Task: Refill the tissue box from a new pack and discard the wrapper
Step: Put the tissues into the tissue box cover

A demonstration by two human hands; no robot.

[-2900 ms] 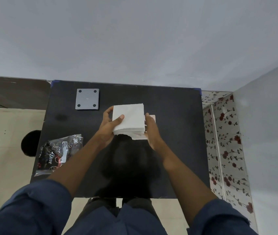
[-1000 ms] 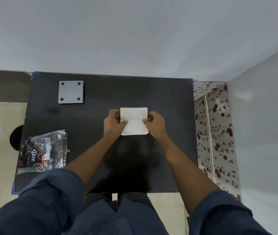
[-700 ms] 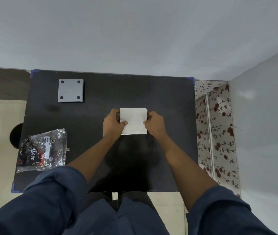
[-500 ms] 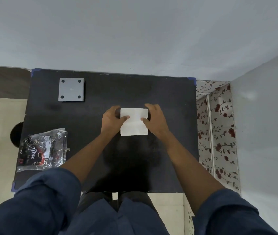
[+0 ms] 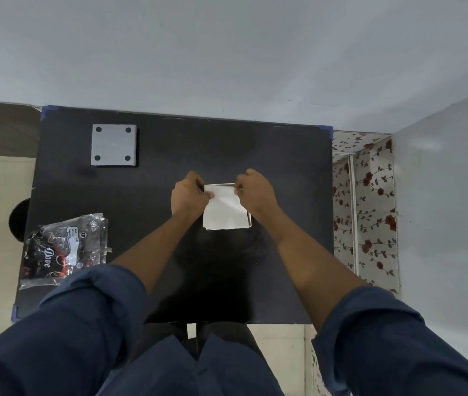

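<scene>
A white stack of tissues (image 5: 225, 210) lies in the middle of the black table (image 5: 284, 172). A thin pale rim of the tissue box (image 5: 249, 220) shows along the stack's right and near sides; the rest of the box is hidden under the tissues. My left hand (image 5: 188, 197) pinches the stack's far left corner, thumb on top. My right hand (image 5: 257, 192) pinches the far right corner. The far edge of the top tissue looks slightly raised. The crumpled black wrapper (image 5: 65, 247) lies at the table's near left.
A grey square plate with four holes (image 5: 113, 144) sits at the far left of the table. A wall runs behind the table and another stands to the right. Floral fabric (image 5: 369, 201) hangs beside the table's right edge.
Both hands have shifted from the stack's sides to its far corners and now pinch there. The stack sits lower than 2.9 s ago. The wrapper has not moved.
</scene>
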